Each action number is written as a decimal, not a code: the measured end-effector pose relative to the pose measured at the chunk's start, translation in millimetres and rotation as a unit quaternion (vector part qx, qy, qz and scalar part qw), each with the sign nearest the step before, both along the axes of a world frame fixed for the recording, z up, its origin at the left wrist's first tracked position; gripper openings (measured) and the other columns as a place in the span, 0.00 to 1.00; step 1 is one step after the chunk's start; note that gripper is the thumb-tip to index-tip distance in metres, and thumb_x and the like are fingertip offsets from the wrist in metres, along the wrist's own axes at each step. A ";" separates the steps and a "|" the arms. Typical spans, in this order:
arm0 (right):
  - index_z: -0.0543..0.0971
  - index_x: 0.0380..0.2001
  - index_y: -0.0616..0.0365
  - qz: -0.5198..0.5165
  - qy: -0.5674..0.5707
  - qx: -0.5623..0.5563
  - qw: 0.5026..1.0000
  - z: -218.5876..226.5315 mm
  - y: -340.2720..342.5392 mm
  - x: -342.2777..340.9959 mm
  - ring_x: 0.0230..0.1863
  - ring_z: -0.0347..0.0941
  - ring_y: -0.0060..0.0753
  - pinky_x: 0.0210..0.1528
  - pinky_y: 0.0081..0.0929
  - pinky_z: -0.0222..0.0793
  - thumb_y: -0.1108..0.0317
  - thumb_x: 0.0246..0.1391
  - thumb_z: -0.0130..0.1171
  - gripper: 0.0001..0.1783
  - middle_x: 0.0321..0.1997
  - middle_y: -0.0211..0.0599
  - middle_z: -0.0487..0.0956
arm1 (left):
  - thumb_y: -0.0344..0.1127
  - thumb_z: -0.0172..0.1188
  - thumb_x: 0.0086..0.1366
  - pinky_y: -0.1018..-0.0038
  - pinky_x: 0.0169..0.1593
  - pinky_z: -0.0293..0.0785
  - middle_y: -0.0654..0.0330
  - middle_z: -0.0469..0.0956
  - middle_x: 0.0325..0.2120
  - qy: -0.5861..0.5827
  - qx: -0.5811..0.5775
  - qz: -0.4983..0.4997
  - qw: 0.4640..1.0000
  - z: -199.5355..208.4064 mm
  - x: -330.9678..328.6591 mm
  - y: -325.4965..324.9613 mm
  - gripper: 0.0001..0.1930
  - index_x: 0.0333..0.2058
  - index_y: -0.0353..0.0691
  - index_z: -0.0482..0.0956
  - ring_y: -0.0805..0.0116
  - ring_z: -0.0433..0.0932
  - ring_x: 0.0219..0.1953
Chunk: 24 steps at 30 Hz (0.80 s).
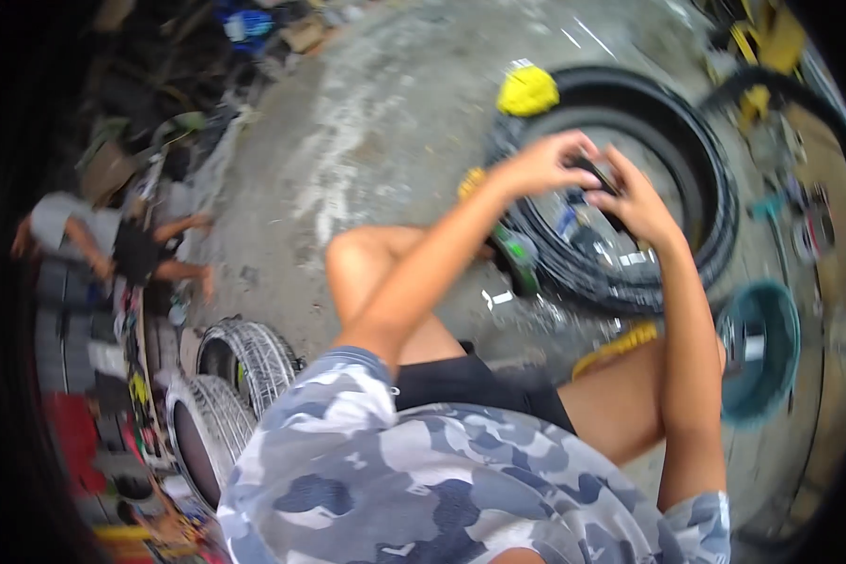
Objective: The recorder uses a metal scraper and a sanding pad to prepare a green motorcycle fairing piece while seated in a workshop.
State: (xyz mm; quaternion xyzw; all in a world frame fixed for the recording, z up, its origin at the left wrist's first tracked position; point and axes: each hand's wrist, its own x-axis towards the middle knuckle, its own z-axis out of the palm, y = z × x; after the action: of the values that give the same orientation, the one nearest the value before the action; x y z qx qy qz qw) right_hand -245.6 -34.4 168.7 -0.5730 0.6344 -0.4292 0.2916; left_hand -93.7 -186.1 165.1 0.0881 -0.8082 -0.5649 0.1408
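Observation:
My left hand (556, 162) and my right hand (635, 203) meet over a black tire (708, 141) lying flat on the floor. Between them is a small black piece (592, 172), its kind too blurred to name. Fingers of both hands are closed on it, from either side. A bright yellow cloth or sponge (527, 91) rests on the tire's far left edge. Inside the ring, partly behind my right hand, sit small blue and white items (568, 222), not clear enough to name. A green container (517, 254) is beside the tire's near left side.
At my right stands a teal basin (778, 376) with something inside. Several pale-streaked tires (254, 355) are at the lower left. Another person (89, 240) is at the far left among clutter. A yellow object (620, 346) lies by my right leg.

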 end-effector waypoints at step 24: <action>0.68 0.57 0.47 -0.187 -0.090 0.083 0.975 -69.4 27.7 59.1 0.35 0.78 0.36 0.41 0.36 0.72 0.63 0.55 0.62 0.27 0.35 0.48 0.79 | 0.39 0.42 0.69 0.65 0.40 0.60 0.55 0.71 0.19 0.060 0.017 0.475 0.878 -233.3 84.5 4.0 0.22 0.15 0.37 0.67 0.59 0.67 0.29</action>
State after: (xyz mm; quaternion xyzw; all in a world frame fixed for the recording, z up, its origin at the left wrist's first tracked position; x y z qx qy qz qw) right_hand -186.5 -6.7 99.3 -0.3769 0.7347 -0.4720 0.3088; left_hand -9.2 -182.1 -68.1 0.4296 -0.6498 -0.4482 0.4384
